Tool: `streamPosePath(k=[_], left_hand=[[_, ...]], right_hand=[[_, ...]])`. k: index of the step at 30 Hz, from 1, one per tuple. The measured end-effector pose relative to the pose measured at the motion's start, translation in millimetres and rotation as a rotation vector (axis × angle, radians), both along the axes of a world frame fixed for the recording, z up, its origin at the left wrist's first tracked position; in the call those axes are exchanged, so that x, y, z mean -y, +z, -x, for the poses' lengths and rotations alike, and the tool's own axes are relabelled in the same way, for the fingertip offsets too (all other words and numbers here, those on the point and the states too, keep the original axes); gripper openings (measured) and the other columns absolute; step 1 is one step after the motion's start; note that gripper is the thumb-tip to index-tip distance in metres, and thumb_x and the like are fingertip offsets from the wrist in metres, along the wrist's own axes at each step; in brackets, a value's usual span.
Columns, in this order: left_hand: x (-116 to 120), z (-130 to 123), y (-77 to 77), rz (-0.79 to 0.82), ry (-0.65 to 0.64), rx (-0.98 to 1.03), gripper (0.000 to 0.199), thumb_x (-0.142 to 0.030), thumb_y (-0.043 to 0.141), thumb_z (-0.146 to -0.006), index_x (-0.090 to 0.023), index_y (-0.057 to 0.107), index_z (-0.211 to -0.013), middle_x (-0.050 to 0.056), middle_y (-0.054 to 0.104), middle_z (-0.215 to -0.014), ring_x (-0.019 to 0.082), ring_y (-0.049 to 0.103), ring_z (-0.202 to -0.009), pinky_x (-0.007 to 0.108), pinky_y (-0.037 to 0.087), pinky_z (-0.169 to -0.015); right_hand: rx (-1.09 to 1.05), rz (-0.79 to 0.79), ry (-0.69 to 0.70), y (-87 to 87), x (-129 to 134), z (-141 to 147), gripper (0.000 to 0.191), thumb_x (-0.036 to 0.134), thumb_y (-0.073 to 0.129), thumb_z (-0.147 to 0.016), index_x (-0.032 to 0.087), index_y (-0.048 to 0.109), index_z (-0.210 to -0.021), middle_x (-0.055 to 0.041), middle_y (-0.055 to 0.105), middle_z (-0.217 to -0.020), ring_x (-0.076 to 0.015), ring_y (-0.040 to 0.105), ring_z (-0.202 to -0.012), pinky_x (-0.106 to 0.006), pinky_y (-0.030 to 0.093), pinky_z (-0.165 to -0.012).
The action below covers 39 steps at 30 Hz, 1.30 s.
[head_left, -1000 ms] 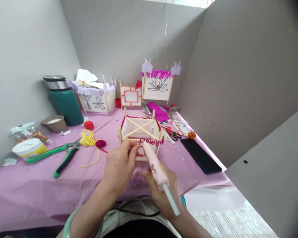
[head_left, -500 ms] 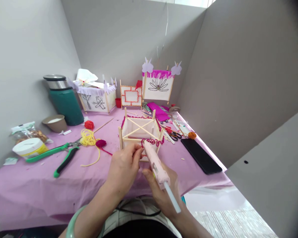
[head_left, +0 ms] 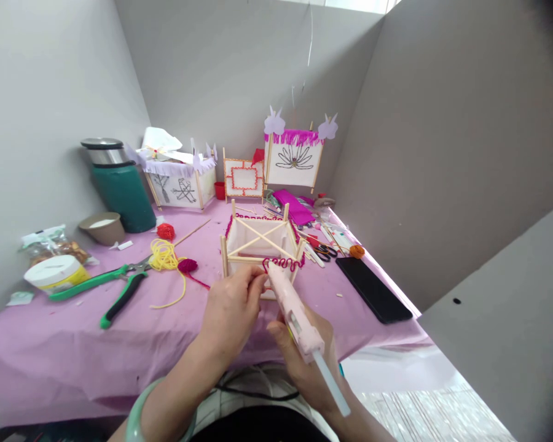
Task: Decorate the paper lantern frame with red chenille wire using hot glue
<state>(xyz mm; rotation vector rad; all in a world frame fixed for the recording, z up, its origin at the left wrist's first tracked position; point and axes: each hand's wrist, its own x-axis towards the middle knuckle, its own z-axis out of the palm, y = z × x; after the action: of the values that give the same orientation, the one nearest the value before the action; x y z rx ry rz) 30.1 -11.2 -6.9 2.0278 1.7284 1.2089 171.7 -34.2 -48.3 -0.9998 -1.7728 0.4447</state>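
A pale pink hot glue gun (head_left: 295,316) with a long glue stick in its back end is gripped in my right hand (head_left: 301,356). Its nozzle points at the near top edge of a wooden stick frame (head_left: 262,238) with white panels and crossed sticks on top. Wavy magenta yarn (head_left: 283,264) runs along that edge. My left hand (head_left: 235,301) pinches magenta yarn at the frame's near side, close to the nozzle; the fingertips partly hide it. From a small magenta yarn ball (head_left: 187,266), a strand leads toward my left hand.
Green-handled pliers (head_left: 120,285), yellow yarn (head_left: 163,255) and a bowl (head_left: 102,228) lie left, near a teal bottle (head_left: 122,193). Black scissors (head_left: 323,250) and a phone (head_left: 373,288) are on the right. Decorated lanterns (head_left: 179,184) stand behind, against grey partitions.
The rear of the glue gun has swung slightly right and toward me, while its nozzle stays near the yarn edge. My left hand and the frame have hardly moved.
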Motion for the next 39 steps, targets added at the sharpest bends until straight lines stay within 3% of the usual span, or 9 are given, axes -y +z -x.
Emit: streamPosePath(k=[10,20,29,39], left_hand=[[0,1,0.4,-0.029,0.004,0.013,0.018,-0.022,0.047,-0.088,-0.020,0.065,-0.087,-0.001,0.069,-0.067,0.015,0.067,-0.062,0.023,0.045,-0.053],[-1,1,-0.6,0.026,-0.004,0.045,0.017,-0.022,0.048,-0.089,-0.020,0.065,-0.090,0.001,0.073,-0.079,0.017,0.069,-0.073,0.025,0.047,-0.059],[1,3,-5.8,0.039,-0.020,0.076,0.016,-0.023,0.048,-0.090,-0.020,0.063,-0.096,0.002,0.073,-0.085,0.017,0.069,-0.074,0.026,0.048,-0.061],[-2,3,-5.9,0.028,0.019,0.106,0.014,-0.025,0.049,-0.090,-0.019,0.061,-0.088,0.000,0.070,-0.075,0.015,0.066,-0.063,0.025,0.046,-0.058]], right_hand=[[0.015,0.056,0.055,0.0,-7,2,0.020,0.035,0.054,-0.089,0.017,0.060,-0.095,-0.0053,0.065,-0.078,-0.0187,0.062,-0.068,-0.028,0.051,-0.061],[-0.023,0.136,0.041,-2.9,-7,2,0.026,0.042,0.058,-0.088,0.017,0.062,-0.094,-0.0041,0.063,-0.075,-0.0188,0.059,-0.064,-0.030,0.049,-0.059],[-0.028,0.098,0.036,-3.3,-10,1,0.023,0.040,0.058,-0.088,0.018,0.063,-0.094,-0.0039,0.064,-0.076,-0.0191,0.061,-0.067,-0.029,0.050,-0.061],[-0.123,0.049,0.068,-9.6,-7,-3,0.015,0.034,0.060,-0.089,0.020,0.061,-0.092,-0.0008,0.062,-0.074,-0.0159,0.060,-0.063,-0.025,0.049,-0.058]])
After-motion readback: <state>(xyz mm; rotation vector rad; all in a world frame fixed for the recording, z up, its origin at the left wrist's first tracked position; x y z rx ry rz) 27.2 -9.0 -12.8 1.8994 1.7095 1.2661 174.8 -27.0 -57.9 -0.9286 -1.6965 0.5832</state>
